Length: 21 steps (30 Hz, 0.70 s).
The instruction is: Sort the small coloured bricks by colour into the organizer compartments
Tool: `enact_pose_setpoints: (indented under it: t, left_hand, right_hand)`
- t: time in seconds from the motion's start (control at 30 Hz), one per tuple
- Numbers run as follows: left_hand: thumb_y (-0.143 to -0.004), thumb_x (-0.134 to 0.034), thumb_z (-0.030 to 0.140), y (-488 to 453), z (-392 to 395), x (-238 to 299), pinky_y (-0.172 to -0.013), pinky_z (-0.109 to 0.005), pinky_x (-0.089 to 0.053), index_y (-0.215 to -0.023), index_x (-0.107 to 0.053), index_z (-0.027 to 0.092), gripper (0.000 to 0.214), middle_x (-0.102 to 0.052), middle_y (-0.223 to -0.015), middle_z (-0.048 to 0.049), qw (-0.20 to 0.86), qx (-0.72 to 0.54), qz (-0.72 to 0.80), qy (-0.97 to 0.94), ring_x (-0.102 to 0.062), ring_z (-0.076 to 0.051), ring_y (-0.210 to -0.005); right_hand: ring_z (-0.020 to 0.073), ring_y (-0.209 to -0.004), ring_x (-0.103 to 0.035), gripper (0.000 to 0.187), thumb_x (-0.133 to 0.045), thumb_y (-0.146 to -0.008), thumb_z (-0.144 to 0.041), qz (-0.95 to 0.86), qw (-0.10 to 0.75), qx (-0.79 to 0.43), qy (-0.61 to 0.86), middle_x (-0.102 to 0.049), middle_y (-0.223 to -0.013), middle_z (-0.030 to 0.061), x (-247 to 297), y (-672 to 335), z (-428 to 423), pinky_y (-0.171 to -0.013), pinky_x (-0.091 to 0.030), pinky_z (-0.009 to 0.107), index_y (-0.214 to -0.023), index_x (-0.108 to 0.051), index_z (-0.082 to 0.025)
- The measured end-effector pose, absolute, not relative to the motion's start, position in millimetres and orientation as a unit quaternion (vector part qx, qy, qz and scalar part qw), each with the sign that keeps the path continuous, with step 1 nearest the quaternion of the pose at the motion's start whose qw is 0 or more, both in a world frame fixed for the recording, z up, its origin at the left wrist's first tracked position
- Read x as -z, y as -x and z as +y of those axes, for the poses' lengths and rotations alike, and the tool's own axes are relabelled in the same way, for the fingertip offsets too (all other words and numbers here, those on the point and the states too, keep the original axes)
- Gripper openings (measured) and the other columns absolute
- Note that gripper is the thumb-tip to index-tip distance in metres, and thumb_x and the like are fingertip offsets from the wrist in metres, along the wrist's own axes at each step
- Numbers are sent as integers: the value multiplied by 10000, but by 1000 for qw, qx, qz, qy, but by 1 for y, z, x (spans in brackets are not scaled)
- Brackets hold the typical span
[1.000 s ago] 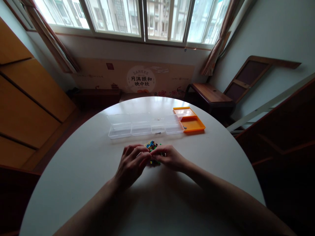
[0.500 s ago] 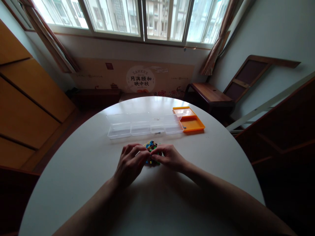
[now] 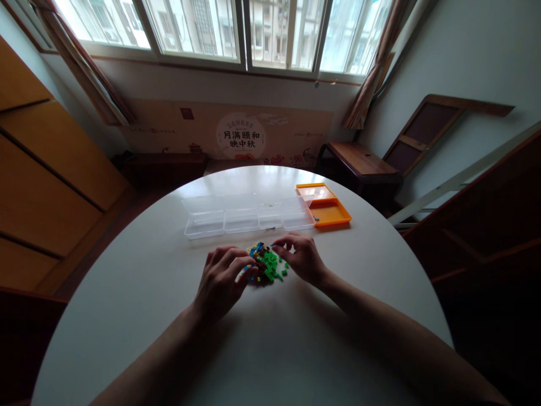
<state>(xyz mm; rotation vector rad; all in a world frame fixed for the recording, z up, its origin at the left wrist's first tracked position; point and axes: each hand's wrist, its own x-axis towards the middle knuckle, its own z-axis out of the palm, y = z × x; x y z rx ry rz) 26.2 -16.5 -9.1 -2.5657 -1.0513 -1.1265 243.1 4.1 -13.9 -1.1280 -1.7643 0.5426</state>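
Note:
A small heap of tiny coloured bricks (image 3: 266,264), mostly green with some blue, brown and yellow, lies on the round white table (image 3: 139,293). My left hand (image 3: 222,279) rests at the heap's left edge, fingers curled, thumb and forefinger pinched at the pieces. My right hand (image 3: 301,256) sits at the heap's right side, its fingers bent down with the tips near the far edge of the pile. What either hand grips is too small to make out.
A clear plastic compartment box (image 3: 247,215) lies open beyond the heap. An orange tray (image 3: 325,206) with a clear insert stands to its right. A wooden bench (image 3: 359,163) and a wood cabinet (image 3: 46,175) flank the table under the windows.
My right hand has moved right and slightly away, uncovering the green bricks it hid. My left hand has stayed almost in place.

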Motion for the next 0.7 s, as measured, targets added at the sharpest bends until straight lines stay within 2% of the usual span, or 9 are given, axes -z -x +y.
enact_pose_setpoints:
  t: [0.23, 0.5, 0.7]
  left_hand:
    - [-856, -630, 207, -24, -15, 11, -832, -356, -413, -907, -644, 202, 53, -670, -909, -42, 74, 368, -371, 849, -552, -208, -945]
    - [-856, -596, 163, -24, -14, 13, -829, -367, -418, -911, -647, 194, 81, -668, -910, -46, 72, 354, -392, 846, -549, -218, -943]
    - [-800, -491, 33, -17, -12, 13, -860, -383, -420, -936, -651, 185, 260, -660, -943, -55, 54, 341, -423, 838, -540, -229, -979]
  right_hand:
    - [162, -618, -554, 249, -626, -785, -352, -555, 544, -78, 625, -706, -757, 72, 21, -318, 49, -645, -470, 297, -833, -743, -138]
    - [183, -680, -629, 325, -637, -749, -396, -470, 569, -152, 658, -739, -825, 88, 45, -354, 70, -689, -507, 313, -898, -753, -132]
    - [192, -716, -648, 308, -638, -754, -378, -467, 589, -152, 642, -741, -853, 91, 42, -348, 67, -729, -521, 329, -903, -752, -134]
